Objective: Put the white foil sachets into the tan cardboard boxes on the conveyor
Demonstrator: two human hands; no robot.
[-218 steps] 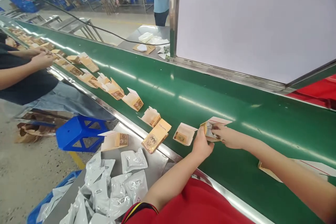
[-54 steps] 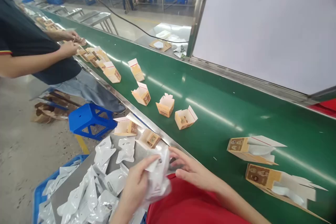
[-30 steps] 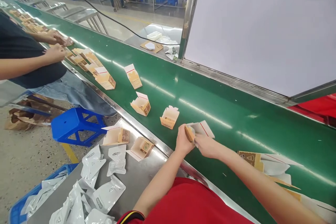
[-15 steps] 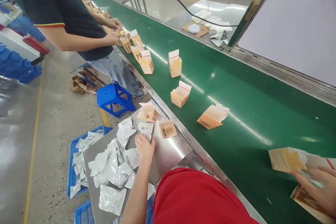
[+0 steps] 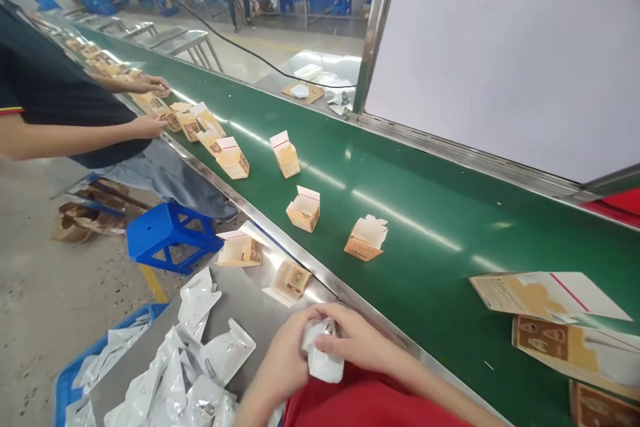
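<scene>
A white pouch [image 5: 325, 352] is gripped between my two hands just in front of my red shirt. My left hand [image 5: 287, 350] wraps its left side, and the fingers of my right hand [image 5: 350, 337] press on it from the right. Beyond my hands, two open boxes, one [image 5: 241, 250] farther left and one [image 5: 290, 282] nearer, rest on the metal side table [image 5: 265, 310]. A pile of white pouches [image 5: 175, 373] lies to the left of my hands.
Open boxes [image 5: 304, 209] stand on the green conveyor [image 5: 420, 240]; flattened boxes [image 5: 550, 293] lie at right. Another person's hands [image 5: 150, 125] are over boxes at far left. A blue stool [image 5: 173, 233] and a blue crate [image 5: 63, 380] are on the floor.
My right hand has left the flattened boxes at right and come to my left hand. A pouch has been picked up and is now between both hands. The view has swung rightward and up.
</scene>
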